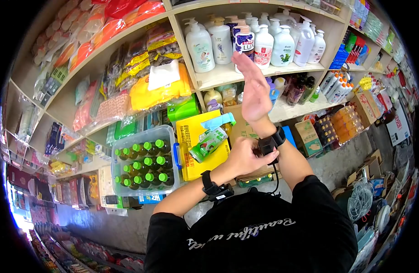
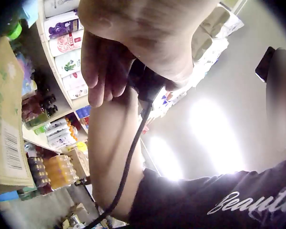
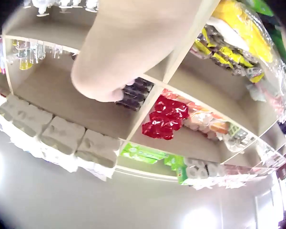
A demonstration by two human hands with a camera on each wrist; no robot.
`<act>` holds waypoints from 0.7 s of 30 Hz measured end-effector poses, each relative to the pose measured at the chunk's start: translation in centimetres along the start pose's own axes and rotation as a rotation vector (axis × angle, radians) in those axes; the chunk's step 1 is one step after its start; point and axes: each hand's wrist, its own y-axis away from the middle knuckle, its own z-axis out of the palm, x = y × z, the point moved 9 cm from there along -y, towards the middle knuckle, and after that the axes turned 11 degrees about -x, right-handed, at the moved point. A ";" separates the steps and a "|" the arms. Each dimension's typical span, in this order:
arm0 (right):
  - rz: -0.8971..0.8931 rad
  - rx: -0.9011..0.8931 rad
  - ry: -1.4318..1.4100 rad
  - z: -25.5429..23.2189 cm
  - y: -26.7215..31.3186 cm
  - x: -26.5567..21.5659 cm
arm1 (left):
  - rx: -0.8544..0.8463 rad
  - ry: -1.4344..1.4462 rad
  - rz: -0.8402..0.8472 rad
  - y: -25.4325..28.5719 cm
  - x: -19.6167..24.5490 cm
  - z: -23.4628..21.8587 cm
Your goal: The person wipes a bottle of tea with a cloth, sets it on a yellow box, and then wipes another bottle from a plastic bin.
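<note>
My left hand (image 1: 243, 157) grips the small black camera (image 1: 267, 145) strapped to my right wrist, its thumb lying along the near side. In the left wrist view, the left hand's fingers (image 2: 105, 71) curl round that black camera body (image 2: 145, 81), from which a dark cable (image 2: 128, 167) runs down past the right forearm (image 2: 112, 143). My right hand (image 1: 256, 88) is raised palm-up in front of the shelves with its fingers straight and nothing in it. In the right wrist view, the right hand (image 3: 128, 47) fills the upper middle, most of its fingers hidden. Another black camera (image 1: 220, 193) sits on my left wrist.
White pump bottles (image 1: 202, 48) line the shelf beyond the right hand. To the left, a clear plastic tub (image 1: 145, 134) holds several green-capped bottles. Beside it, a green pouch (image 1: 209, 144) lies on a yellow carton (image 1: 186, 132). Packed drinks (image 1: 346, 125) stand at the right.
</note>
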 end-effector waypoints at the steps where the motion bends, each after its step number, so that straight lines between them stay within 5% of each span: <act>1: 0.056 0.042 -0.091 0.0 -0.2 0.1 | -0.052 -0.019 -0.021 0.0 -0.1 0.2; 6: 0.311 0.231 -0.633 0.0 1.1 3.1 | -0.214 -0.066 0.033 0.4 2.1 -0.5; 9: 0.517 0.347 -0.894 0.2 3.3 5.5 | -0.292 0.177 -0.129 1.6 -2.4 -1.6; 11: 0.677 0.326 -0.942 -0.4 5.4 7.1 | -0.153 0.038 -0.112 3.0 -3.4 -4.8; 15: 0.865 0.019 -0.422 -3.1 8.9 8.2 | 0.161 -0.360 -0.157 6.6 -3.2 -11.3; 19: 0.906 -0.433 0.469 -3.2 10.2 7.9 | 0.324 -0.697 -0.093 10.0 -4.0 -14.0; 21: 0.644 -0.522 0.754 -2.0 9.7 7.0 | 0.316 -0.739 -0.128 10.8 -4.9 -14.1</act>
